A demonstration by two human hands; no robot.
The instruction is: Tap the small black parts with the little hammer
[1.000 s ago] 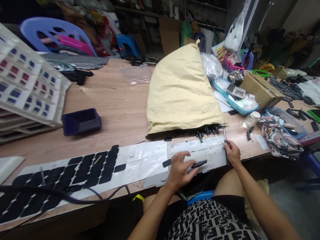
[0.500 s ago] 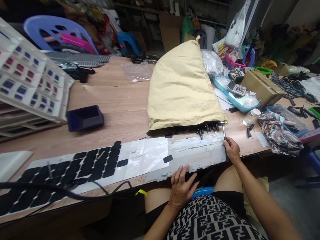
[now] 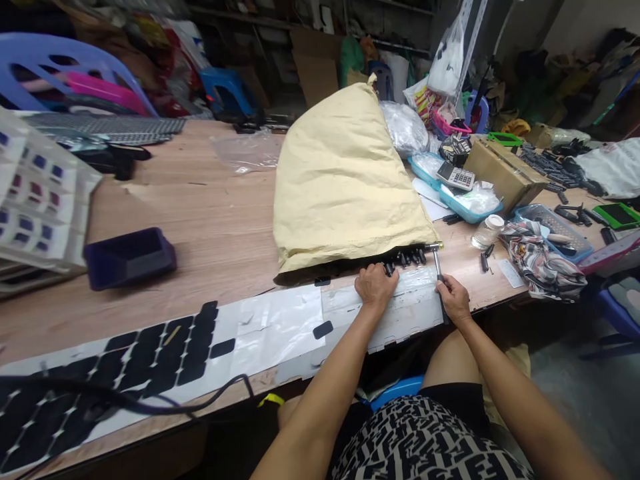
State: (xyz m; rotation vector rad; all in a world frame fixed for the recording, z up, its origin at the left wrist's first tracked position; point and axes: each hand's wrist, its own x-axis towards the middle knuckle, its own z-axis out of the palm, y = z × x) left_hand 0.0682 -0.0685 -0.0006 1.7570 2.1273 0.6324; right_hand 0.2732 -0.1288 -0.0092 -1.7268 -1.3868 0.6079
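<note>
My right hand (image 3: 454, 298) is closed around the dark handle of a small hammer (image 3: 438, 264). The hammer's metal head rests by the lower right corner of a big pale yellow sack (image 3: 345, 187). At the sack's front edge, my left hand (image 3: 375, 285) has its fingers curled on a small black part (image 3: 389, 269), mostly hidden by the hand. Several similar black parts (image 3: 411, 257) lie in a row between the left hand and the hammer head. Below both hands is a pale, worn board (image 3: 407, 323) along the table edge.
To the left lies a white sheet with black rounded pads (image 3: 193, 350), a dark cable (image 3: 150, 403) crossing it. A purple bin (image 3: 130, 260) stands beyond. On the right are a jar (image 3: 487, 231), a bunched cloth (image 3: 543, 260), a blue tray (image 3: 470, 207) and a cardboard box (image 3: 505, 170).
My left hand has moved from the table's front edge up to the black parts and closed there. The right hand keeps its hold on the hammer. The view has shifted slightly.
</note>
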